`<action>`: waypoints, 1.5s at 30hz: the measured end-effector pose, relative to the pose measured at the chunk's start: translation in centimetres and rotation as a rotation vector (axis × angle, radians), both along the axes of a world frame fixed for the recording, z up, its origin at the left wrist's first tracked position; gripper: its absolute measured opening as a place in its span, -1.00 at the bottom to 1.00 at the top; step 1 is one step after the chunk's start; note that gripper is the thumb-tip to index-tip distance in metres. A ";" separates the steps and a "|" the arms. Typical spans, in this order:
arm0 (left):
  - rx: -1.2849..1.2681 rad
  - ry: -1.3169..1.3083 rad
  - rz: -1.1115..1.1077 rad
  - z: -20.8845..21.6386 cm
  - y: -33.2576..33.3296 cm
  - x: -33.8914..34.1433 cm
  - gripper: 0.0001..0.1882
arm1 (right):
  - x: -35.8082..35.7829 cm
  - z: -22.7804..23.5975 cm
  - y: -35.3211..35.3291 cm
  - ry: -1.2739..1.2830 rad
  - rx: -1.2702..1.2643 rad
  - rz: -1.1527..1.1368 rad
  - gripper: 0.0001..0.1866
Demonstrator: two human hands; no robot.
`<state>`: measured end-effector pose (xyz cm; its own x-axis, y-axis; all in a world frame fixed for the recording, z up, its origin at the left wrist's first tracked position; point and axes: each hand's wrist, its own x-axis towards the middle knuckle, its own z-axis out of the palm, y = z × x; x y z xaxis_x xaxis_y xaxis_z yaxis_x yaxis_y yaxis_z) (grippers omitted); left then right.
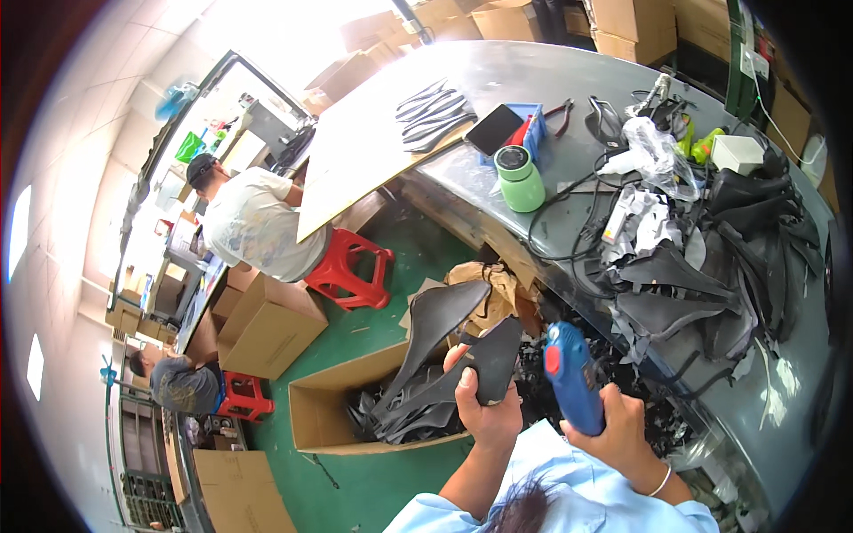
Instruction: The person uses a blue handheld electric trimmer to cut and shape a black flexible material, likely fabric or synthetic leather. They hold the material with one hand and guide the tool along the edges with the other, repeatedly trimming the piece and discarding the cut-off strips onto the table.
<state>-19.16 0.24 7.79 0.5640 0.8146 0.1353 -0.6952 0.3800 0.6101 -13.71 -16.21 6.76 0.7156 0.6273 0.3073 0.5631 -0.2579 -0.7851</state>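
While the right grip (617,428) holds a blue tool (576,377), a black piece (495,357) partly hides the left grip (490,417) clasping it.

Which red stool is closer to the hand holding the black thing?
The red stool under the person in white. It's closer to the left hand and its black piece; the other stool, under the person in grey, is farther left.
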 end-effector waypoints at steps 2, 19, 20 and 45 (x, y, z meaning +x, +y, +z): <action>0.027 -0.026 0.052 -0.4 0.0 -0.2 -0.61 | -0.5 0.0 0.2 -0.055 0.005 0.037 -0.55; 0.340 0.133 0.159 -2.3 1.2 -1.4 -0.59 | -0.8 0.8 0.0 -0.004 0.060 0.135 -0.57; 0.339 0.112 0.134 -2.2 1.5 -1.7 -0.59 | -0.7 0.8 -0.1 -0.013 0.058 0.141 -0.57; 0.377 0.616 -0.414 6.5 5.4 -4.1 -0.68 | -0.9 -0.4 -1.2 -0.230 -0.125 0.168 -0.54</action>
